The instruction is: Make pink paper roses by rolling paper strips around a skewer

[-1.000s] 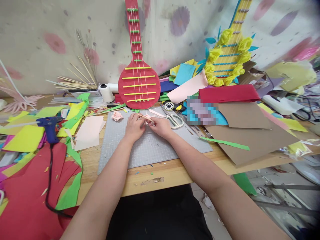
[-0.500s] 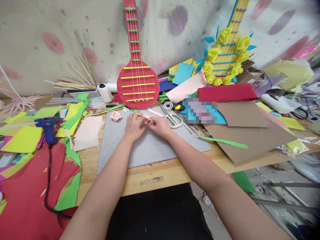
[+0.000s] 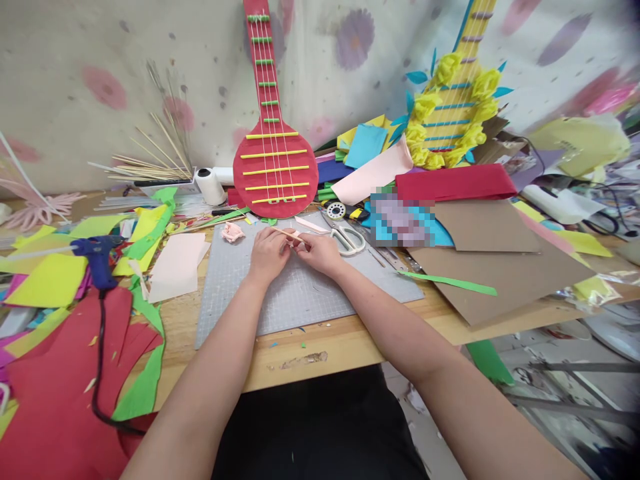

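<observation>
Over the grey cutting mat (image 3: 300, 307), my left hand (image 3: 269, 255) and my right hand (image 3: 320, 253) meet with fingertips pinched close together. A thin wooden stick (image 3: 287, 233) slants between them, held at the fingers of both. A bit of pale pink paper shows at the fingertips, mostly hidden. Just left of my left hand lies a crumpled pale pink paper flower (image 3: 232, 232). White-handled scissors (image 3: 350, 241) rest right of my right hand, and a pale pink strip (image 3: 311, 225) lies beyond the hands.
A red paper lute (image 3: 276, 167) stands behind the mat; a yellow one (image 3: 447, 113) with paper roses is at back right. A blue glue gun (image 3: 100, 260) lies left among paper scraps. Brown cardboard (image 3: 500, 280) covers the right side, near a green strip (image 3: 450, 283).
The two hands stay in nearly the same place, with only small finger movement around the stick and pink paper. The view has shifted very slightly.
</observation>
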Available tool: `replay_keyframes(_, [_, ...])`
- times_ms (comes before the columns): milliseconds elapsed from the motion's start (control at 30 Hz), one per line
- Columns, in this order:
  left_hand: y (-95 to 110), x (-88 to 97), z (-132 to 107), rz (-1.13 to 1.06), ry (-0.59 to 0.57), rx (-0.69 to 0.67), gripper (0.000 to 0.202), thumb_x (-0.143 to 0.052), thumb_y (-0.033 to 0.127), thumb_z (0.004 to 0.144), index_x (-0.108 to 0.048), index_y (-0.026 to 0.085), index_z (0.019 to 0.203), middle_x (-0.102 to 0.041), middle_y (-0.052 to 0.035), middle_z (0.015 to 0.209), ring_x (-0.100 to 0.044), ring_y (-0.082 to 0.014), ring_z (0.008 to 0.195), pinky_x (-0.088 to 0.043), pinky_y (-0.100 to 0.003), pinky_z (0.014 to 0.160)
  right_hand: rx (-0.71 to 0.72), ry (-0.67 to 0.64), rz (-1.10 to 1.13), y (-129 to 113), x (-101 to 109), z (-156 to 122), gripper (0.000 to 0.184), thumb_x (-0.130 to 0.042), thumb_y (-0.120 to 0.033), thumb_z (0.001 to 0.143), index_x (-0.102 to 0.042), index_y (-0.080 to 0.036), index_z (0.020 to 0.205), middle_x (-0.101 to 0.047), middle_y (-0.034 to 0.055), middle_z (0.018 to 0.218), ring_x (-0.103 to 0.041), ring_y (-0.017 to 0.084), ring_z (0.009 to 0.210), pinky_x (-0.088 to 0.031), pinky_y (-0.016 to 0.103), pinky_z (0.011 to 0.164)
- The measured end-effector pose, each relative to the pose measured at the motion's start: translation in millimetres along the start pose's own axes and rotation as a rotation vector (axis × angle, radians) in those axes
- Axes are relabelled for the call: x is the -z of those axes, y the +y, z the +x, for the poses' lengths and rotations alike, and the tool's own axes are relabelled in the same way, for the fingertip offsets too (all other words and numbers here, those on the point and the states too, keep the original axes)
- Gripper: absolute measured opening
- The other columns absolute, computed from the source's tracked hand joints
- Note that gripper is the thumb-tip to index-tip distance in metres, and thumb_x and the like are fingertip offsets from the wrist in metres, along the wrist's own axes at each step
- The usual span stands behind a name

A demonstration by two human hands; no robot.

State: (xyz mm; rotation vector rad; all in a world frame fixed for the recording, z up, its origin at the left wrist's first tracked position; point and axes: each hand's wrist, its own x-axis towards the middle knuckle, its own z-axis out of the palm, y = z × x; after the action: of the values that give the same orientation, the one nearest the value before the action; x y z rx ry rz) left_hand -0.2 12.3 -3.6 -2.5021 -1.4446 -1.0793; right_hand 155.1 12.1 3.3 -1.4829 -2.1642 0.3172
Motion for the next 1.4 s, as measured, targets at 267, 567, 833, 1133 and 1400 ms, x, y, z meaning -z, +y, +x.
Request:
replay_keyframes(267, [0,1.6,0,0.045,-0.013,0.037,0.021,-0.054,0.011,0.073,-0.062,0.020,0.090,-0.068,-0.0025,0.096,-0.055,-0.0225,0.091,-0.040,-0.038,0.082,-0.010,0.036,-0.041,4,1,1,0.026,-0.047,-0.034,0.077,-0.064,-0.022,0.092,-0.064,0.0006,0.073,-0.054,0.014,0.066,-0.032,0.023,0.060])
replay_keyframes(567, [5,5.4,-1,-0.055,-0.090,0.035,0.043,-0.050,0.010,0.072,-0.052,0.018,0.114,-0.067,-0.0017,0.087,-0.054,-0.0214,0.088,-0.043,-0.035,0.083,0.001,0.057,0.032,10,3,1,0.022,-0.051,-0.034,0.074,-0.064,-0.021,0.086,-0.059,-0.0019,0.065,-0.051,0.011,0.061,-0.029,0.022,0.057])
replay_keyframes(833, [4,3.9,-1,-0.095,-0.057,0.072,0.035,-0.049,0.014,0.075,-0.053,0.017,0.110,-0.065,-0.0031,0.085,-0.053,-0.0210,0.086,-0.043,-0.035,0.081,0.022,-0.034,0.131,11,4,1,0.027,-0.049,-0.039,0.079,-0.065,-0.021,0.089,-0.061,-0.0010,0.068,-0.049,0.011,0.061,-0.029,0.021,0.057])
replay_keyframes(1133, [2,1.7,-3,-0.160,-0.082,0.115,0.035,-0.044,0.010,0.075,-0.051,0.018,0.109,-0.062,-0.0040,0.081,-0.052,-0.0207,0.087,-0.044,-0.034,0.079,0.005,-0.113,0.211,11,0,3,0.026,-0.042,-0.034,0.084,-0.061,-0.017,0.088,-0.064,0.0021,0.078,-0.054,0.013,0.070,-0.035,0.021,0.062])
replay_keyframes(1400, [1,0.3,-7,-0.220,-0.050,0.129,0.041,-0.054,0.014,0.072,-0.048,0.019,0.113,-0.063,-0.0046,0.094,-0.052,-0.0191,0.091,-0.045,-0.032,0.079,0.028,-0.128,0.267,15,-3,5,0.027,-0.039,-0.035,0.086,-0.059,-0.018,0.091,-0.064,0.0023,0.082,-0.056,0.014,0.076,-0.038,0.023,0.067])
